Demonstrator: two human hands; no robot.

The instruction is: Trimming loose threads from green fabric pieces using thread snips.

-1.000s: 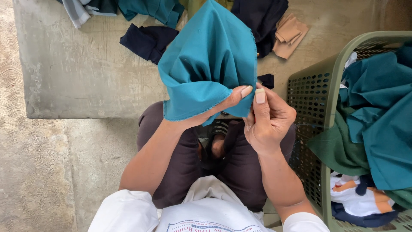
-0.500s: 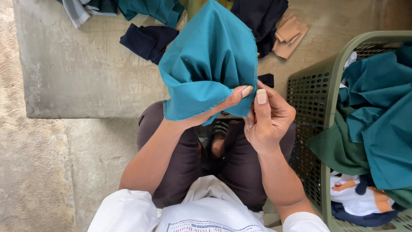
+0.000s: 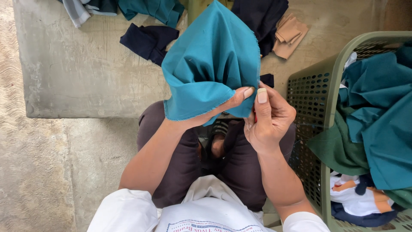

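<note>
A piece of teal cloth [image 3: 212, 64] with a frayed lower edge is held up in front of me, over my lap. My left hand [image 3: 225, 105] is mostly tucked under the cloth, its thumb pinching the lower right corner. My right hand [image 3: 268, 122] grips the same corner from the right, thumb pressed up against the fabric. Something small and red shows between its fingers, too hidden to tell what it is.
A green perforated laundry basket [image 3: 326, 81] stands at my right, piled with teal, green, white and navy clothes. On the concrete slab [image 3: 86, 73] ahead lie a navy garment [image 3: 148, 41], a tan cloth [image 3: 289, 34], and more teal and dark pieces along the top edge.
</note>
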